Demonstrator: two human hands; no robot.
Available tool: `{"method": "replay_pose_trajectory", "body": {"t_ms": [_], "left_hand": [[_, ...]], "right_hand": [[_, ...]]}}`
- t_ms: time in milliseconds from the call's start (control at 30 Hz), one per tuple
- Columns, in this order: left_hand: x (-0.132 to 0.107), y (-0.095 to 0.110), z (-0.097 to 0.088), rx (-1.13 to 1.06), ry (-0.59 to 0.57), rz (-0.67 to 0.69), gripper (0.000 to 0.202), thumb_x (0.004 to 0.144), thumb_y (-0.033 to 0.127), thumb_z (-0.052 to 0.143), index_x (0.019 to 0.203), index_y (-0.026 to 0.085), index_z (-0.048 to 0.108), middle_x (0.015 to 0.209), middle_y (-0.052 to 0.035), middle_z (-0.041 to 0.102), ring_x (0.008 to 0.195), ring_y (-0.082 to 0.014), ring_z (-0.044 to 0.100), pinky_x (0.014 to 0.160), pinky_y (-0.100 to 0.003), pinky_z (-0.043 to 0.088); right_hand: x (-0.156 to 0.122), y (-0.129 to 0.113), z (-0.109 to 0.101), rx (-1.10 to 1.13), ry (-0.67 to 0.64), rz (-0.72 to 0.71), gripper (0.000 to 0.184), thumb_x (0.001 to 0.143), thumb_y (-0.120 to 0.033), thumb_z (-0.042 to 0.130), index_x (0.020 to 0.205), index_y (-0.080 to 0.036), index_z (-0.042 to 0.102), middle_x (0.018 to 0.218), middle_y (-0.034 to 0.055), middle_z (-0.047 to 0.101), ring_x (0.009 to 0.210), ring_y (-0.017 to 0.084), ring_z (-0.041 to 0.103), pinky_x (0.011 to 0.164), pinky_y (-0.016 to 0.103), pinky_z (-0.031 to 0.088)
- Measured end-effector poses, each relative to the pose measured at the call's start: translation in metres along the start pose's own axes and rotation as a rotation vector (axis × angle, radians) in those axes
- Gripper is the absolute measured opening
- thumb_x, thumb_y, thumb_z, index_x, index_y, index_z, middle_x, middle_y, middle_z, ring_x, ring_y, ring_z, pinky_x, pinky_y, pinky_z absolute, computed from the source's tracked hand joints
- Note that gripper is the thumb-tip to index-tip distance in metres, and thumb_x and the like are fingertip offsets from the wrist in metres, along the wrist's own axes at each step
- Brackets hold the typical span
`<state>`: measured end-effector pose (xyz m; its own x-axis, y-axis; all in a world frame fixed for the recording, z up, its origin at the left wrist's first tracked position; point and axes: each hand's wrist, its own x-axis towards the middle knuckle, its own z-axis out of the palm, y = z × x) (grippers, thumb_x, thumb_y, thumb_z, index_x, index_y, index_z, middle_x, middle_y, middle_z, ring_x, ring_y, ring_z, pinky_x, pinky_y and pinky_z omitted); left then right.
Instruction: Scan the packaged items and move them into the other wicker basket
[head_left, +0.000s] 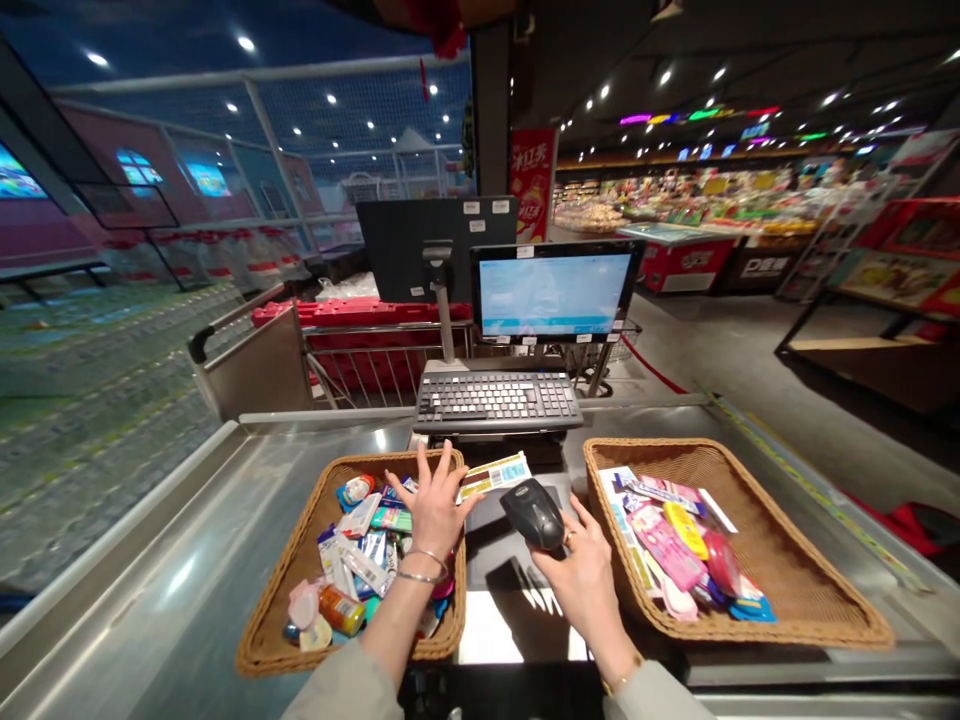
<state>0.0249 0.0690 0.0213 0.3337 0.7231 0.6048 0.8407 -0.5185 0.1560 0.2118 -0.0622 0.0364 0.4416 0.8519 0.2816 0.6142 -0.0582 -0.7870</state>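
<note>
My left hand (437, 505), fingers spread, is over the far right part of the left wicker basket (259, 630). Nothing shows in its grasp. Inside that basket lie many small packets, an orange-brown jar (341, 608) and a pale pink item (304, 603). Between the two baskets, my right hand (581, 565) grips a black handheld barcode scanner (531, 512), its head pointing away from me. The scanner's handle is mostly hidden by the hand. To the right, another wicker basket (810, 590) contains a pink pack (666, 545), a yellow pack (685, 530) and other small goods.
A keyboard (495, 397) sits behind the baskets, below a lit monitor (555, 293) and a second screen seen from its back (401, 250). Printed barcode sheets (495, 474) lie by the left basket. Metal counter (180, 570) surrounds everything; a shopping cart (375, 355) stands beyond.
</note>
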Motion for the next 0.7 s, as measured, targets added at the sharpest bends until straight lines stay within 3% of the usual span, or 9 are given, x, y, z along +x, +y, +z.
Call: {"method": "replay_pose_trajectory", "body": {"t_ms": [367,533,700], "left_hand": [[-0.002,0.008,-0.004,-0.022,-0.016,-0.017,0.023,0.089,0.040,0.066,0.107,0.028,0.070,0.150,-0.0093,0.051,0.151,-0.0438,0.017,0.106,-0.084,-0.013],[-0.001,0.014,-0.009,-0.012,-0.058,-0.097,0.020,0.086,0.036,0.069,0.105,0.029,0.072,0.151,-0.0055,0.051,0.150,-0.0428,0.022,0.108,-0.083,-0.010],[-0.001,0.017,-0.010,-0.013,-0.043,-0.095,0.018,0.087,0.032,0.068,0.105,0.030,0.072,0.150,-0.0036,0.051,0.150,-0.0415,0.024,0.109,-0.082,-0.009]], "right_hand": [[-0.004,0.001,-0.002,-0.002,-0.021,-0.032,0.020,0.073,-0.029,0.068,0.089,-0.026,0.080,0.115,0.0056,0.075,0.137,0.034,0.045,0.113,0.051,0.037],[-0.005,0.003,-0.002,-0.004,-0.017,-0.023,0.021,0.071,-0.027,0.069,0.089,-0.026,0.080,0.116,0.0042,0.074,0.136,0.034,0.046,0.114,0.051,0.035],[-0.006,0.003,-0.003,0.004,-0.018,-0.026,0.022,0.070,-0.025,0.068,0.088,-0.027,0.080,0.116,0.0028,0.074,0.136,0.035,0.046,0.114,0.051,0.035]]}}
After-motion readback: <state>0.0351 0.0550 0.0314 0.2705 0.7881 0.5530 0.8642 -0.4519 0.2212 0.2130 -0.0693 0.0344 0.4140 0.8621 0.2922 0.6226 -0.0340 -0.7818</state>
